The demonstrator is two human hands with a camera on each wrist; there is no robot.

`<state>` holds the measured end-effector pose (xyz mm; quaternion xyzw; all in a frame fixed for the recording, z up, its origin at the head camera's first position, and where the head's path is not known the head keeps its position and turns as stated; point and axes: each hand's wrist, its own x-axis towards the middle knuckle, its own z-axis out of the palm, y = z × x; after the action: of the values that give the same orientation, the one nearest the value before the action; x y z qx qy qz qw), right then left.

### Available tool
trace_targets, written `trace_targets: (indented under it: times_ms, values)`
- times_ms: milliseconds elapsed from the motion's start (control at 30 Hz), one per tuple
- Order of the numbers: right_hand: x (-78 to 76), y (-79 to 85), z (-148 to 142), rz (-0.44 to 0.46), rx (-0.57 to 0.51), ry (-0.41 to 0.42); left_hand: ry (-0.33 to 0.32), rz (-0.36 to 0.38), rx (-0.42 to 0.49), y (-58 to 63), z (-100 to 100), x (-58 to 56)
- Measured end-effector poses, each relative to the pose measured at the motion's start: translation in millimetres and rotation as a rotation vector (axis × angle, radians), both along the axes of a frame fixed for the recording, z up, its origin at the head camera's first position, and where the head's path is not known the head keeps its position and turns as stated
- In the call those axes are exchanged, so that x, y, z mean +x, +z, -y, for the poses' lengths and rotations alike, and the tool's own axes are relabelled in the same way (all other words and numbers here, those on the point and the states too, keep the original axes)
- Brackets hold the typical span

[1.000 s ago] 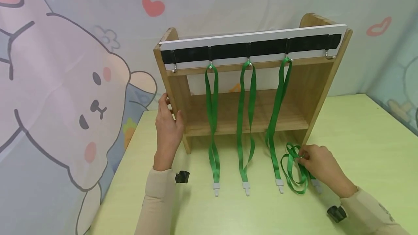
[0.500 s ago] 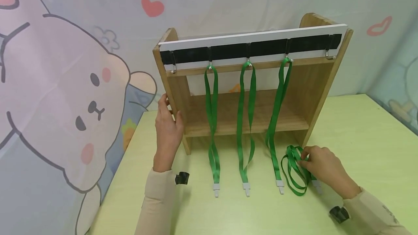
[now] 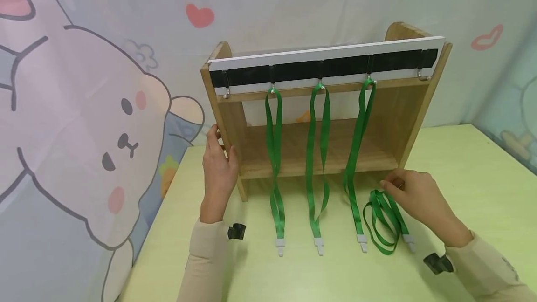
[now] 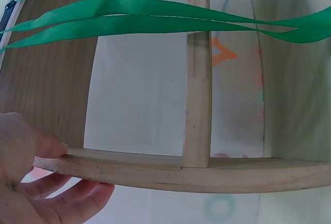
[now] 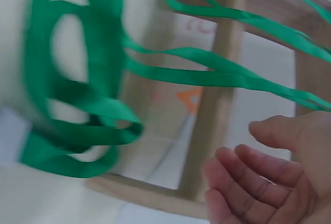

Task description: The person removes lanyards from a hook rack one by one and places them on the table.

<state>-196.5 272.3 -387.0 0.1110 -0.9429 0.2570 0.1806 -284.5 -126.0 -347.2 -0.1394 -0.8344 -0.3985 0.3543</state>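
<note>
My left hand (image 3: pixel 219 171) grips the left side panel of a small wooden shelf (image 3: pixel 423 111), thumb on the inner face and fingers around the outside, as the left wrist view shows. A loosely coiled green lanyard (image 3: pixel 398 218) with a pale plastic clip (image 3: pixel 409 241) lies on the table by the shelf's right foot. Just above and right of the coil is my right hand (image 3: pixel 419 199), fingers relaxed and holding nothing; thumb and fingers stand apart in the right wrist view. Three more green lanyards hang from hooks: left (image 3: pixel 274 164), middle (image 3: pixel 310 162) and right (image 3: pixel 355 143).
A white board with a black strip (image 3: pixel 344 66) runs along the shelf's top front. Hooks also sit at its left end (image 3: pixel 227 91) and right end (image 3: pixel 421 76). Behind the pale green table (image 3: pixel 465 162) hangs a cartoon-printed cloth (image 3: pixel 285 13).
My right hand has let go of the coiled lanyard and lifted up and slightly right of it. The left hand keeps its grip on the shelf; the head view has shifted slightly.
</note>
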Motion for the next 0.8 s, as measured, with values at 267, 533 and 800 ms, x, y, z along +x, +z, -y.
trace_targets:
  times_ms: [267,533,800]
  values:
    - [-4.2,32.3,11,-0.222,-0.062,-0.021,0.002,0.010,-0.002,0.0,1,-0.3]
    - [-14.3,57.2,23,-0.416,-0.169,-0.047,-0.003,-0.006,-0.008,1.0,0,-0.8]
    - [-20.1,71.5,39,-0.470,-0.280,-0.043,-0.005,-0.010,-0.008,-1.7,2,-1.5]
